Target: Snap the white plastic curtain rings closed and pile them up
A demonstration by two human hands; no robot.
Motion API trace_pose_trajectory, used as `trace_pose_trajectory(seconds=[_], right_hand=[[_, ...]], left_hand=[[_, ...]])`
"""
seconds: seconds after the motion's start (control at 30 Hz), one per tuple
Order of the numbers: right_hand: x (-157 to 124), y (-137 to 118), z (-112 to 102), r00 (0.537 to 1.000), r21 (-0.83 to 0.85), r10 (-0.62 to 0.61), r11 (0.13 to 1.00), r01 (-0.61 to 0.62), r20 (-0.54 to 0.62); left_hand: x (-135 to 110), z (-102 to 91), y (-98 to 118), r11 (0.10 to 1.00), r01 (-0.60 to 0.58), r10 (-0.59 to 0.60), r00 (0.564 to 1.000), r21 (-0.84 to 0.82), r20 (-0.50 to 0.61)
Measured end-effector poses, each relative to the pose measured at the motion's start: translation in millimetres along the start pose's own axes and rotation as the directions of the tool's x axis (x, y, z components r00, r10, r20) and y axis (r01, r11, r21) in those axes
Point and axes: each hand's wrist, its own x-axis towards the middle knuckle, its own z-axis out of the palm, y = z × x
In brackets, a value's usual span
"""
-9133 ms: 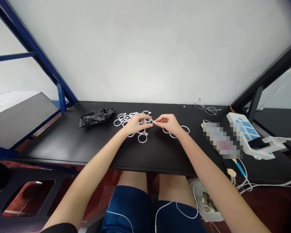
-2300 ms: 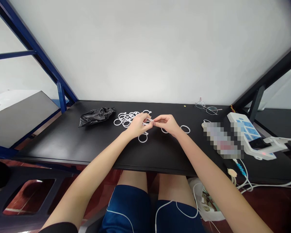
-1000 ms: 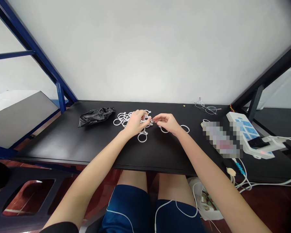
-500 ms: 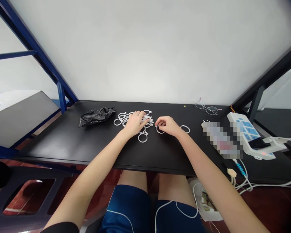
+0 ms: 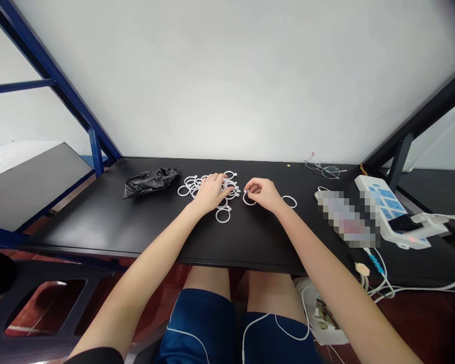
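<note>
Several thin white rings, each with a small knob, lie in a heap (image 5: 191,186) on the black tabletop. My left hand (image 5: 211,193) rests over the right part of this heap with its fingers laid out and the thumb apart, hiding some of the rings. To the right, my right hand (image 5: 263,194) pinches a single white ring (image 5: 249,202) by its knob between thumb and fingers. One more white ring (image 5: 222,216) lies at the front of the heap. Another white ring (image 5: 289,201) lies apart, just right of my right wrist.
A crumpled black plastic bag (image 5: 150,182) lies left of the heap. At the right are glasses (image 5: 322,168), a blurred-out phone-like object (image 5: 345,217) and a white power strip (image 5: 387,202) with cables. A pale wall (image 5: 227,81) rises behind the tabletop (image 5: 136,227).
My right hand has risen slightly away from me, and the pinched ring has moved with it. My left hand has stayed in place on the heap.
</note>
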Motion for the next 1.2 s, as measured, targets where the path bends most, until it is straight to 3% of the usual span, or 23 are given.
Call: trace_pose_trajectory(seconds=[0.23, 0.43, 0.67, 0.93, 1.2], right_hand=[[-0.5, -1.5, -0.1, 0.997, 0.097, -0.005, 0.995, 0.013, -0.079], [-0.9, -5.1, 3.4, 0.994, 0.193, -0.04, 0.979, 0.059, -0.104], [-1.2, -4.2, 8.4, 0.983, 0.233, -0.113, 0.961, 0.145, -0.145], [-1.6, -6.2, 9.5, 0.983, 0.245, -0.094, 0.961, 0.131, -0.156], [-0.1, -5.3, 8.8, 0.985, 0.306, -0.066, 0.945, 0.112, -0.157]], left_hand=[[0.1, -1.4, 1.1, 0.999, -0.026, 0.024, 0.999, -0.047, -0.043], [-1.3, -8.6, 10.7, 0.976, -0.168, 0.154, 0.982, -0.14, -0.106], [-3.0, -11.2, 17.3, 0.942, -0.279, 0.265, 0.96, -0.185, -0.095], [-2.6, -8.0, 17.3, 0.934, -0.302, 0.29, 0.953, -0.194, -0.088], [-0.7, -4.6, 14.6, 0.928, -0.26, 0.242, 0.965, -0.268, -0.099]])
